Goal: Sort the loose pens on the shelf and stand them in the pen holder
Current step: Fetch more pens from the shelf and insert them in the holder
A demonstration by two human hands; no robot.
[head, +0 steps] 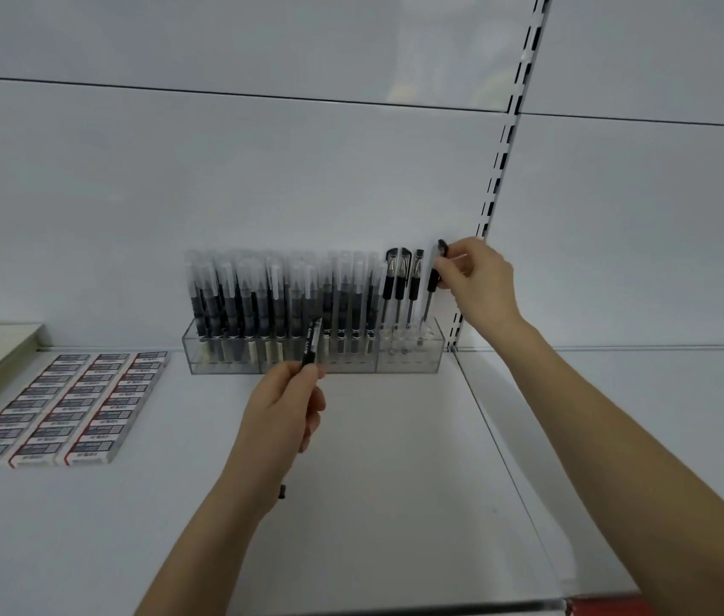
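Your right hand (pixel 476 277) pinches a black-capped pen (pixel 433 282) by its upper half at the three o'clock end of the clear pen holder (pixel 409 364). The pen's lower end is down in the rightmost compartment, though I cannot tell whether it is seated in a socket. Your left hand (pixel 282 406) grips a second black pen (pixel 310 344), held nearly upright in front of the holder's middle, at about eight o'clock from the first pen.

The main risk is at the right end. If you let go before the tip finds its socket, the pen may tip and knock the three black-capped pens (pixel 401 277) standing just beside it at nine o'clock. The holder looks light, so a sideways shove could slide it along the shelf (pixel 396 460). Your left hand's pen is close in front of the clear-capped pens (pixel 271 295), and drifting towards twelve o'clock could rake them askew.
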